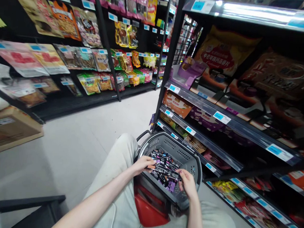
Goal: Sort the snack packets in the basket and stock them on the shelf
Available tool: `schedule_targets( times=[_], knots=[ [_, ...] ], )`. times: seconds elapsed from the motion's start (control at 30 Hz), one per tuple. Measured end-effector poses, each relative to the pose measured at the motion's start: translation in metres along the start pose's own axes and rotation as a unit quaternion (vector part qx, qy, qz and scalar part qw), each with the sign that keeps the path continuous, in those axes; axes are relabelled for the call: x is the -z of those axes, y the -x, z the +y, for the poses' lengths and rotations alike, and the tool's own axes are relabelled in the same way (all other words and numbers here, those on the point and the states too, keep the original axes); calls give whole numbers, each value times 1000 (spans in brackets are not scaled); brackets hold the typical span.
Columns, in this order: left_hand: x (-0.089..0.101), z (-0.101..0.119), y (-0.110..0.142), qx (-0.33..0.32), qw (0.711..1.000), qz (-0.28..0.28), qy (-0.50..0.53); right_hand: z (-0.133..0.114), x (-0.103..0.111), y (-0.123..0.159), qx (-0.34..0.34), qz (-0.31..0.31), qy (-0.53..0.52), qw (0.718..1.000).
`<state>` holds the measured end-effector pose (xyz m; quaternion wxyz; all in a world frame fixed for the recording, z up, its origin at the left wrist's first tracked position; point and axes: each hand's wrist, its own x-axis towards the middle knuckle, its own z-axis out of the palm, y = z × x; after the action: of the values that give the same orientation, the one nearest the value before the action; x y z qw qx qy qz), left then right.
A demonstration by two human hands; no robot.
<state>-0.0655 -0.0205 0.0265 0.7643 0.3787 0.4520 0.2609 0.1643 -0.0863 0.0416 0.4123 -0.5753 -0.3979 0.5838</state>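
Observation:
Between my two hands a long, narrow black strip (165, 171), like a price-tag strip or a row of small packets, is stretched over the basket. My left hand (143, 164) pinches its left end, where an orange-brown patch shows. At the other end, my right hand (187, 181) has its fingers closed on the strip. Below them stands a grey plastic shopping basket (174, 143) with perforated walls. Many small black and purple pieces (162, 157) lie heaped inside it; their exact kind is too small to make out.
Close on the right rises a shelf unit (202, 102) with boxed and bagged snacks. Hanging snack bags (90, 27) fill the racks across the aisle. A cardboard box (14, 129) sits at left on the pale floor (73, 138). A red part (150, 208) lies under the basket, between my knees.

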Motion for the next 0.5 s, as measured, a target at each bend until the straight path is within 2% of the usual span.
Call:
schedule_targets(
  times=[0.07,0.17,0.3,0.5],
  knots=[
    [-1,-1,-1,-7,1000,13,5,0,-1,0,16,9,-43,999],
    [-1,-2,-3,-9,1000,24,8,-1,-1,2,59,-12,-60,996],
    [0,-2,-3,-17,1000,11,7,-4,5,4,56,-33,-2,998],
    [2,1,0,-15,999,-30,-21,-9,5,8,45,-15,62,997]
  ],
)
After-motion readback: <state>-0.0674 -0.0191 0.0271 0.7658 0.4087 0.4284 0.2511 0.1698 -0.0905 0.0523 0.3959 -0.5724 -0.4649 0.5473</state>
